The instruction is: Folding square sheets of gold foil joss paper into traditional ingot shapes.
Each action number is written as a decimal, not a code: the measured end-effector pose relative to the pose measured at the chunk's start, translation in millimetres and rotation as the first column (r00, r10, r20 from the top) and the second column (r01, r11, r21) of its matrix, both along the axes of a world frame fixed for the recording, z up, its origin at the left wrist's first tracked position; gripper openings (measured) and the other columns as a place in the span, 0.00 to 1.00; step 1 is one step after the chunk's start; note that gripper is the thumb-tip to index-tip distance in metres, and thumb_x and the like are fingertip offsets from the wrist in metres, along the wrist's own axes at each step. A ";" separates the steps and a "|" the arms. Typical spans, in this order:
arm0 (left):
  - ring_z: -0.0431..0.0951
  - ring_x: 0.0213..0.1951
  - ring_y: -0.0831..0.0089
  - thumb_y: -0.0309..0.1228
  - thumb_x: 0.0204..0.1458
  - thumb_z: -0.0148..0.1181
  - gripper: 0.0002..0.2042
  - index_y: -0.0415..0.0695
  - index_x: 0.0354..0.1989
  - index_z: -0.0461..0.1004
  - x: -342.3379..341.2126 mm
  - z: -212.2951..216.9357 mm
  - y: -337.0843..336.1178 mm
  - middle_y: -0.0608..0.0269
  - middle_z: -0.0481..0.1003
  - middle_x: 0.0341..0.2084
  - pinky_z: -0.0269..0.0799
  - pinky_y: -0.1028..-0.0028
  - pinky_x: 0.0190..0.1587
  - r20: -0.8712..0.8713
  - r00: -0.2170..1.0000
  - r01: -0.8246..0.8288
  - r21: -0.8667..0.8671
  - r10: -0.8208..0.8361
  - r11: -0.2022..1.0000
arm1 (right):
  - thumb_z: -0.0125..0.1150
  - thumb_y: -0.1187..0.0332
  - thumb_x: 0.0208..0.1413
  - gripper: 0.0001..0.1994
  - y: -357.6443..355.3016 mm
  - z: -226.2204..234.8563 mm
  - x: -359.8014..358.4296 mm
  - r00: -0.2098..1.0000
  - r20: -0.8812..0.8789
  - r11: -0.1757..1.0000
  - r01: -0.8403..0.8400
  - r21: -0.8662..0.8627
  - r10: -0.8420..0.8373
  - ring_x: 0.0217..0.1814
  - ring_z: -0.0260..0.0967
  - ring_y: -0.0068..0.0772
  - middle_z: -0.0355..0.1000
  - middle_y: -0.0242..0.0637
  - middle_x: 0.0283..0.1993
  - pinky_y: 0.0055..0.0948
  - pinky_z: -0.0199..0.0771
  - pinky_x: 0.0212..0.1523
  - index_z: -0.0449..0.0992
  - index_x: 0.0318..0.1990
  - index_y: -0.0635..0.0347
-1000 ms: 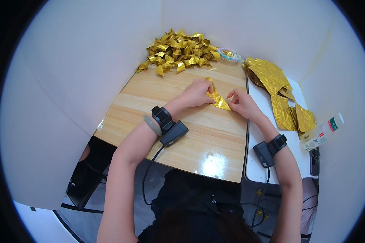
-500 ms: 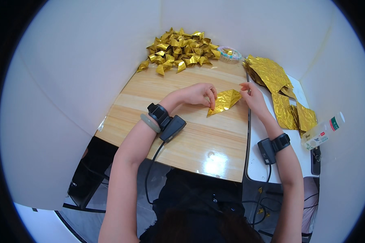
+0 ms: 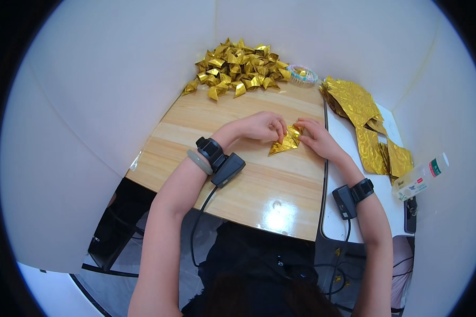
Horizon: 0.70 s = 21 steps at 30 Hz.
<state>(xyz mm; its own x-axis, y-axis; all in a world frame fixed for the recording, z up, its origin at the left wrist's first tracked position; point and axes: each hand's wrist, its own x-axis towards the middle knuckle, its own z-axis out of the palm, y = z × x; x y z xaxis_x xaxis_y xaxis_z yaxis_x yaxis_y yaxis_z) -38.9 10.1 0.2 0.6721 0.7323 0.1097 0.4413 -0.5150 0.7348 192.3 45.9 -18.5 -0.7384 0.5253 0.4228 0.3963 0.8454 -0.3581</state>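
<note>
A folded sheet of gold foil paper (image 3: 283, 146) lies on the wooden tabletop between my hands, its pointed corner toward me. At its upper left edge, my left hand (image 3: 262, 127) is closed with the fingertips on the foil. My right hand (image 3: 318, 139) pinches the opposite side, thumb against the foil and fingers bent over its far right corner, which they partly hide. A black strap with a small dark box is on each wrist, and a pale bangle sits on my left forearm.
A heap of folded gold foil pieces (image 3: 238, 68) sits at the far edge beside a pastel round basket (image 3: 301, 75). To the right, stacked gold foil sheets (image 3: 354, 100) and a clear bottle (image 3: 420, 177) rest on a white table (image 3: 338, 211). White walls (image 3: 116, 79) enclose the workspace.
My right hand has moved left and taken the foil's right corner inward, so the foil looks smaller and more folded. My left hand has stayed almost in place.
</note>
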 end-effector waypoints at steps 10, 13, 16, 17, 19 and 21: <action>0.58 0.50 0.56 0.40 0.33 0.66 0.23 0.46 0.40 0.72 -1.5 -9.5 0.7 0.51 0.65 0.42 0.54 0.68 0.54 -0.183 0.925 -0.268 0.312 0.334 0.912 | 0.65 0.63 0.38 0.23 -0.3 12.0 7.0 0.992 0.017 0.979 0.122 -0.161 -0.121 0.40 0.65 0.40 0.69 0.44 0.36 0.32 0.65 0.40 0.69 0.44 0.61; 0.56 0.51 0.55 0.40 0.33 0.66 0.22 0.46 0.40 0.72 -3.0 -8.1 0.9 0.51 0.64 0.43 0.52 0.67 0.56 -0.199 0.941 -0.220 0.251 0.273 0.943 | 0.66 0.63 0.37 0.20 -3.0 21.1 7.8 0.986 0.105 0.954 0.154 -0.256 -0.131 0.33 0.66 0.37 0.68 0.43 0.30 0.29 0.66 0.35 0.72 0.39 0.63; 0.55 0.52 0.56 0.39 0.34 0.66 0.21 0.46 0.40 0.72 1.7 -5.0 -2.7 0.53 0.63 0.44 0.50 0.67 0.56 -0.212 0.944 -0.204 0.221 0.251 0.954 | 0.67 0.64 0.37 0.19 -8.5 30.8 8.6 0.965 0.170 0.917 0.244 -0.314 -0.198 0.28 0.60 0.25 0.63 0.31 0.24 0.23 0.62 0.30 0.74 0.38 0.61; 0.55 0.52 0.57 0.37 0.35 0.66 0.20 0.46 0.40 0.71 4.3 -3.4 -4.4 0.55 0.63 0.45 0.50 0.67 0.56 -0.217 0.942 -0.208 0.224 0.257 0.952 | 0.67 0.64 0.37 0.19 -7.6 28.7 9.8 0.964 0.171 0.914 0.249 -0.319 -0.203 0.28 0.60 0.25 0.63 0.31 0.24 0.23 0.62 0.30 0.74 0.38 0.61; 0.57 0.51 0.58 0.37 0.35 0.66 0.19 0.45 0.38 0.72 6.3 -4.4 -4.6 0.55 0.64 0.44 0.52 0.67 0.55 -0.204 0.946 -0.199 0.257 0.254 0.946 | 0.68 0.67 0.36 0.16 -5.5 25.8 11.8 0.973 0.126 0.912 0.228 -0.341 -0.196 0.27 0.60 0.23 0.63 0.29 0.23 0.22 0.61 0.29 0.73 0.33 0.61; 0.59 0.49 0.60 0.36 0.36 0.66 0.18 0.45 0.37 0.72 6.9 -3.0 -4.9 0.55 0.64 0.43 0.54 0.67 0.54 -0.191 0.948 -0.193 0.289 0.254 0.937 | 0.67 0.68 0.35 0.13 -3.9 24.6 11.8 0.983 0.066 0.901 0.182 -0.393 -0.170 0.27 0.59 0.22 0.62 0.29 0.23 0.22 0.61 0.29 0.71 0.30 0.61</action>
